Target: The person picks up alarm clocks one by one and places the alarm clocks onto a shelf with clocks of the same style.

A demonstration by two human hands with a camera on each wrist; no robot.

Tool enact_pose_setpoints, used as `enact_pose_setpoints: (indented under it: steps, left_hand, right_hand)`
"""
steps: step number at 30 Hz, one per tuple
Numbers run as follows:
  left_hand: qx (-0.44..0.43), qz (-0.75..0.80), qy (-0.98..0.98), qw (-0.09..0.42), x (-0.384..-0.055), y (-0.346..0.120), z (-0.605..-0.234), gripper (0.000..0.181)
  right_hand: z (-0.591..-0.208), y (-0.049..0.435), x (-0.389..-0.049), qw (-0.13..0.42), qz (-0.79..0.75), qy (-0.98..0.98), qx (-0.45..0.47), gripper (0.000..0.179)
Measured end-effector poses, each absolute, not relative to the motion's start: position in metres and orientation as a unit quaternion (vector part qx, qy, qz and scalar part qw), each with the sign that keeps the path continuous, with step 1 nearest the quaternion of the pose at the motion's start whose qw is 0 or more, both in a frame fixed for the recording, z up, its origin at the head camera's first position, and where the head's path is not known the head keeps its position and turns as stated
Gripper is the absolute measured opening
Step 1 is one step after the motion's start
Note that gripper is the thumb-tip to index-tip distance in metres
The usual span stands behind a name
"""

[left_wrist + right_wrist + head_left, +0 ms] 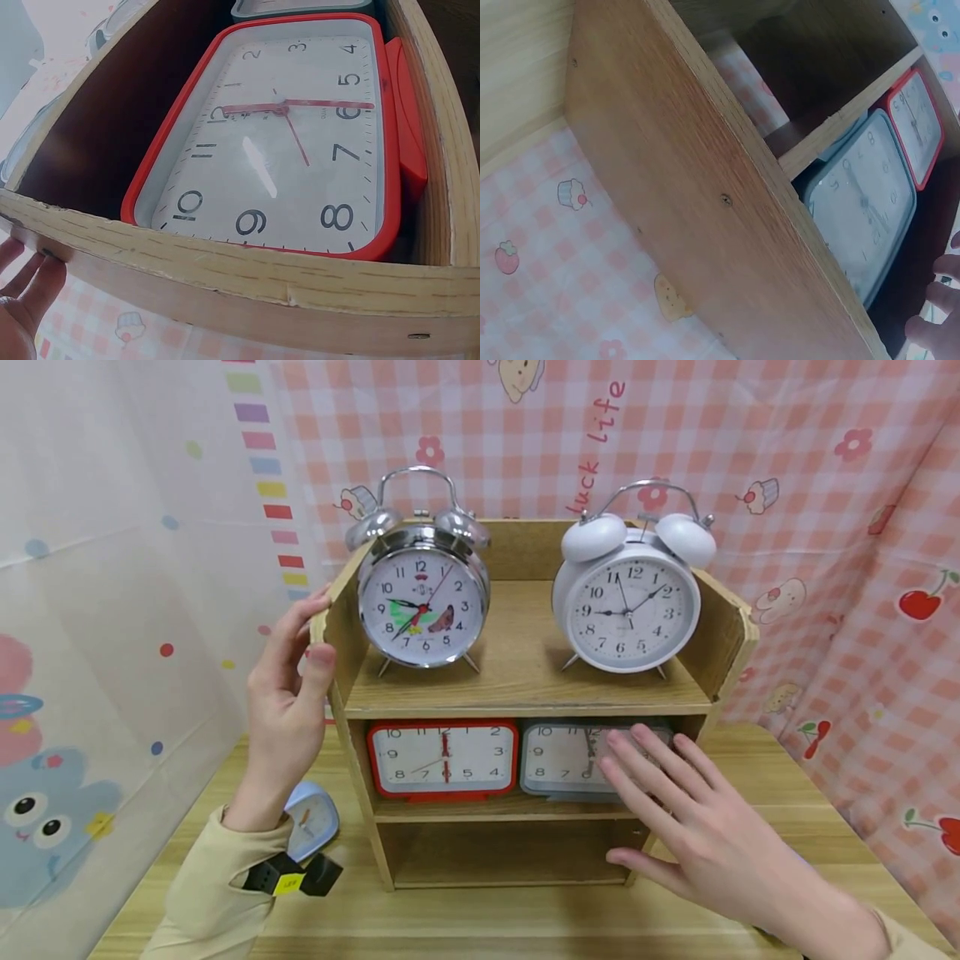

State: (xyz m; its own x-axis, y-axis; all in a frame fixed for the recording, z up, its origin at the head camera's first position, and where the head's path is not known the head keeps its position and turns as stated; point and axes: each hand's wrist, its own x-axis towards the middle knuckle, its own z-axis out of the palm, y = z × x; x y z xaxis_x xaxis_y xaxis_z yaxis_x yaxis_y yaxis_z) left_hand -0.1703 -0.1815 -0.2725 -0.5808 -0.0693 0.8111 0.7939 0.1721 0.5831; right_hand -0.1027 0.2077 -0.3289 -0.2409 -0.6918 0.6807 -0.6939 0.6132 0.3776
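The left hand point(288, 697) stands raised at the left, fingers slightly bent, fingertips against the outer side of the shelf point(525, 689), thumb apart at its near edge. From the near right, the right hand point(690, 822) reaches out spread, its fingers before the grey clock point(555, 760); I cannot tell whether they touch it. That clock sits in the shelf's middle tier, right of the red clock point(480, 756), below the white clock point(645, 618).
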Motion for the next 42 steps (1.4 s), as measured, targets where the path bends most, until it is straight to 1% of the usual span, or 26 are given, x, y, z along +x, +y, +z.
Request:
enact_pose_setpoints:
  steps: [6,14,18,27,32,37,40,42]
  left_hand:
    - [-0.272,-0.586,-0.669,0.367,-0.171,-0.180,-0.273,0.054]
    - [-0.269,-0.575,-0.679,0.369,-0.173,-0.178,-0.273,0.056]
    - [-0.273,-0.584,-0.671,0.366,-0.175,-0.177,-0.274,0.055]
    - [-0.283,-0.591,-0.659,0.369,-0.177,-0.174,-0.273,0.058]
    - [-0.284,-0.594,-0.658,0.365,-0.177,-0.173,-0.273,0.057]
    - [-0.282,-0.595,-0.658,0.366,-0.176,-0.176,-0.273,0.056]
    - [-0.282,-0.599,-0.652,0.370,-0.175,-0.178,-0.273,0.056]
    - [-0.282,-0.599,-0.649,0.373,-0.175,-0.179,-0.274,0.056]
  right_hand:
    - [-0.327,0.221,-0.090,0.448,0.015,-0.784,0.430,0.069]
    - [-0.324,0.244,-0.080,0.471,0.038,-0.786,0.397,0.074]
    - [-0.327,0.259,-0.076,0.468,0.047,-0.800,0.373,0.077]
    - [-0.345,0.298,-0.070,0.425,0.058,-0.851,0.302,0.085]
    - [-0.362,0.319,-0.069,0.379,0.056,-0.887,0.258,0.090]
    - [-0.383,0.338,-0.072,0.344,0.064,-0.903,0.252,0.092]
    - [-0.395,0.347,-0.073,0.314,0.063,-0.915,0.243,0.091]
    - [-0.403,0.352,-0.071,0.295,0.059,-0.925,0.230,0.094]
